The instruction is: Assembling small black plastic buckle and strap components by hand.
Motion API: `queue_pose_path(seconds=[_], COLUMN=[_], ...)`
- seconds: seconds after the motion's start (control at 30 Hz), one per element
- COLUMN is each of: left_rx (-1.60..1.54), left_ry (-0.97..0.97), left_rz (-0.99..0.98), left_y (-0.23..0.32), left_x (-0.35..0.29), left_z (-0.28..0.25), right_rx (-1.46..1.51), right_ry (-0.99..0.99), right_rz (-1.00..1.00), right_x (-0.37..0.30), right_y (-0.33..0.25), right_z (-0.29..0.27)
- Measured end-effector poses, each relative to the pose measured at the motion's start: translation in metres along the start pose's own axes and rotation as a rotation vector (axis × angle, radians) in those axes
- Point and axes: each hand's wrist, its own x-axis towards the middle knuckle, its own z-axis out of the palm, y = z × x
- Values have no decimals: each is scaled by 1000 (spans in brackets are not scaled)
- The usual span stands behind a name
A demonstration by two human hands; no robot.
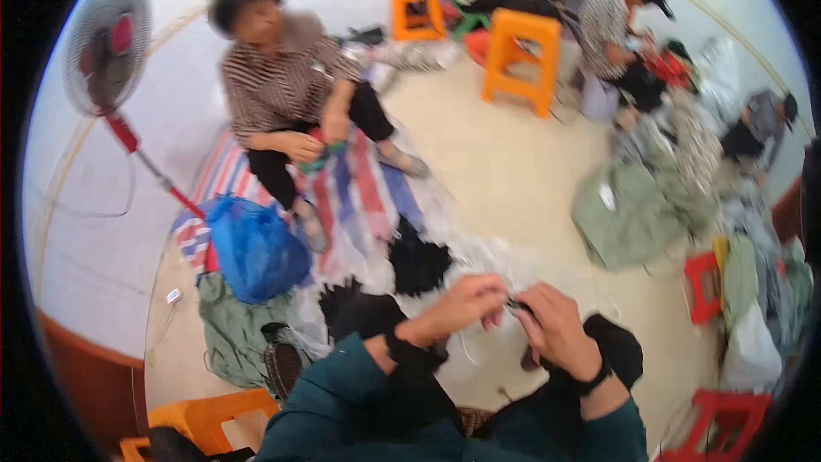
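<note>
My left hand (466, 301) and my right hand (552, 318) meet above my lap, fingers closed in a pinch. Between the fingertips is a small dark object (513, 302), too small and blurred to name. Each wrist wears a dark band. Just beyond my left hand lies a heap of black cloth pieces (417, 261) with finger-like ends, resembling gloves. More black pieces (340, 298) of the same look rest by my left knee.
Clear plastic sheeting (505, 261) covers the floor ahead. A blue bag (256, 248) stands left, near a fan (107, 47). One person (286, 85) sits on a striped sheet; others sit at the back. Orange stool (523, 56), green sacks (624, 214) and red stools (705, 287) stand around.
</note>
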Motion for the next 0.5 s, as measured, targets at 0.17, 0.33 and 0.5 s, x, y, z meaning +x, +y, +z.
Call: queue_pose_path(seconds=[0.17,0.33,0.5], left_rx=[-27,-183,-295], left_ry=[-125,-223,-239], left_rz=[-37,-73,-106], left_y=[0,-7,-19], left_x=[11,4,12], left_z=[3,-4,-7], right_rx=[-9,35,18], right_ry=[-13,9,30], right_rz=[7,80,118], right_x=[1,1,-1], right_y=[-7,-15,-7], right_z=[-7,0,6])
